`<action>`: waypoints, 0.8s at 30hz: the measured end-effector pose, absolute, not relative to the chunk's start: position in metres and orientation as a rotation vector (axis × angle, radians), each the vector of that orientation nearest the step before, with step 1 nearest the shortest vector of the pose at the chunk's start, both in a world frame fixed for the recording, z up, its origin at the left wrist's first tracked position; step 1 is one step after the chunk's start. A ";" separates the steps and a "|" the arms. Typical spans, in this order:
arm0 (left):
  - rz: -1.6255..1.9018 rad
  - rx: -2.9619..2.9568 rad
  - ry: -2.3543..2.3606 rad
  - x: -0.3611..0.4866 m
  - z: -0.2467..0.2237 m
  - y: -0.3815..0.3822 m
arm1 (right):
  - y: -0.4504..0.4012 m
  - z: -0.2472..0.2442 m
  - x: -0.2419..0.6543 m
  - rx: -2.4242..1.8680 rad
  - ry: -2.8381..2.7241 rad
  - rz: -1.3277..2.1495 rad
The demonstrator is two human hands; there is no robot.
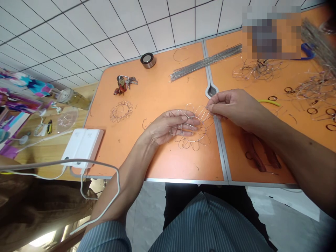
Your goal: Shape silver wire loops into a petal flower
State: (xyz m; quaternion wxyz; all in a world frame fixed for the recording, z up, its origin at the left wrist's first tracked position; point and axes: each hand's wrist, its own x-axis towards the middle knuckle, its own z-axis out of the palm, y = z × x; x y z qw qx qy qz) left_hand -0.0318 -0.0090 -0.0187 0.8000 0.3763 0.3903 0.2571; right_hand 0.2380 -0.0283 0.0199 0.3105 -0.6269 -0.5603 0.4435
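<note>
A ring of thin silver wire bent into petal-like loops (193,141) is held above the orange table (154,94). My left hand (172,126) grips it from the left, thumb over the fingers and the wire threaded around them. At the ring's upper right, my right hand (228,105) pinches one loop between thumb and fingertips. A similar looped wire ring (121,111) lies flat on the table to the left. Under my right forearm rest pliers with dark red handles (256,152), partly hidden.
A bundle of straight wires (204,63) lies across the table's metal seam. Tangled wire pieces (259,70) and small dark rings (312,111) spread to the right. Keys (127,81), a tape roll (148,60) and a white power bank (82,147) with cables sit leftward.
</note>
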 end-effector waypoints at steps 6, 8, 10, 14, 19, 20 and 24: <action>0.557 0.812 0.830 -0.031 -0.019 -0.010 | -0.028 0.022 0.236 -1.678 -1.478 1.174; 0.555 0.814 0.833 -0.031 -0.019 -0.010 | -0.028 0.022 0.236 -1.674 -1.482 1.177; 0.550 0.814 0.834 -0.032 -0.019 -0.010 | -0.028 0.022 0.236 -1.668 -1.481 1.189; 0.541 0.818 0.825 -0.033 -0.020 -0.009 | -0.028 0.022 0.236 -1.645 -1.474 1.209; 0.536 0.824 0.822 -0.032 -0.019 -0.009 | -0.029 0.022 0.235 -1.633 -1.470 1.197; 0.538 0.823 0.817 -0.032 -0.019 -0.009 | -0.029 0.022 0.235 -1.630 -1.472 1.195; 0.541 0.823 0.808 -0.032 -0.019 -0.009 | -0.029 0.022 0.234 -1.627 -1.471 1.206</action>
